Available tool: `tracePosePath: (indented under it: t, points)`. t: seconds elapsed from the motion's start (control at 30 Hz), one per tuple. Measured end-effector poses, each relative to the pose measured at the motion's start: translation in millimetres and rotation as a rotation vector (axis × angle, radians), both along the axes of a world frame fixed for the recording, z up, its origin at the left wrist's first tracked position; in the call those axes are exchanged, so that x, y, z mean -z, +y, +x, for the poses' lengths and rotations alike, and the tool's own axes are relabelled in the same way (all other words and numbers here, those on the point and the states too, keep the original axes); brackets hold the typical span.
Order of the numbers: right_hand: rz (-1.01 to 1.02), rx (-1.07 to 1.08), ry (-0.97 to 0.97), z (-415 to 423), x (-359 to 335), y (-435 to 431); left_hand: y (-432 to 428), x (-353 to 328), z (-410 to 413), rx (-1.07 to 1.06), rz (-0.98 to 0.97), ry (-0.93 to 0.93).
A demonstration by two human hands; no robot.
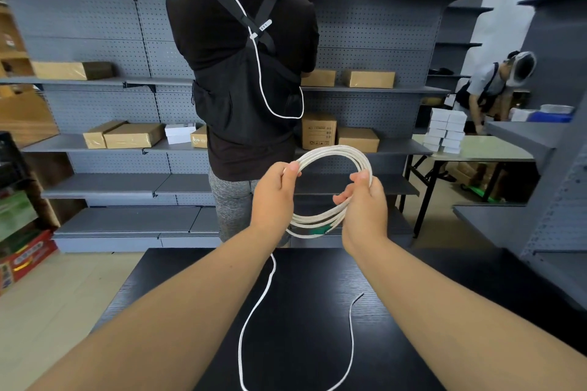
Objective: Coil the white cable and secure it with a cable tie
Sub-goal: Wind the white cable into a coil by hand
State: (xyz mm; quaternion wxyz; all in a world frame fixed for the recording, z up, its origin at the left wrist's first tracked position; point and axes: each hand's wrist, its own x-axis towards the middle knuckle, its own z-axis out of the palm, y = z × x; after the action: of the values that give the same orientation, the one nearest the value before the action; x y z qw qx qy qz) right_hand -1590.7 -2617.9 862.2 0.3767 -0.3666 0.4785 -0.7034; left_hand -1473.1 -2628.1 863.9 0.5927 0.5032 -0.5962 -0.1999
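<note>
The white cable [336,154] is wound into a ring of several loops held up in the air above the black table [317,289]. My left hand [275,197] pinches the ring's upper left side. Gripping the right side of the coil is my right hand [365,203], fingers curled round the bundled strands. A green piece [319,229] shows among the lower strands. The loose tail [251,320] drops from the coil, loops over the tabletop and ends near the table's middle right. No cable tie is visible.
A person in black [241,73] stands just beyond the table, back turned, facing grey shelves [95,143] with cardboard boxes. Another person [489,89] bends over a table with white boxes at right. Grey shelving [546,168] flanks the right side.
</note>
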Motion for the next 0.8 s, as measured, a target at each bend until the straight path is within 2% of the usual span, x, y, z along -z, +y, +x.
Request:
tracePosePath:
  t: [0.2,0.37,0.47,0.57,0.7,0.8]
  points:
    - [0.027,-0.33,-0.179,-14.4,0.5,-1.4,-5.9,-9.6,17.0,-0.039,-0.06,-0.139]
    - [0.017,-0.41,-0.065,-24.0,-5.9,-6.4,-7.6,-13.7,22.6,-0.019,-0.081,-0.227]
    - [0.015,-0.401,0.186,-28.6,-12.4,-10.5,-7.6,-14.6,24.5,-0.001,-0.06,-0.237]
    - [-0.017,-0.384,0.452,-33.9,-25.4,-11.7,-7.9,-15.6,26.4,0.023,-0.034,-0.322]
    - [-0.057,-0.418,0.927,-35.0,-40.7,-14.9,-7.6,-15.9,25.1,0.065,-0.035,-0.416]
    - [-0.071,-0.468,1.194,-33.2,-40.7,-19.2,-8.1,-16.6,22.8,0.075,-0.041,-0.418]
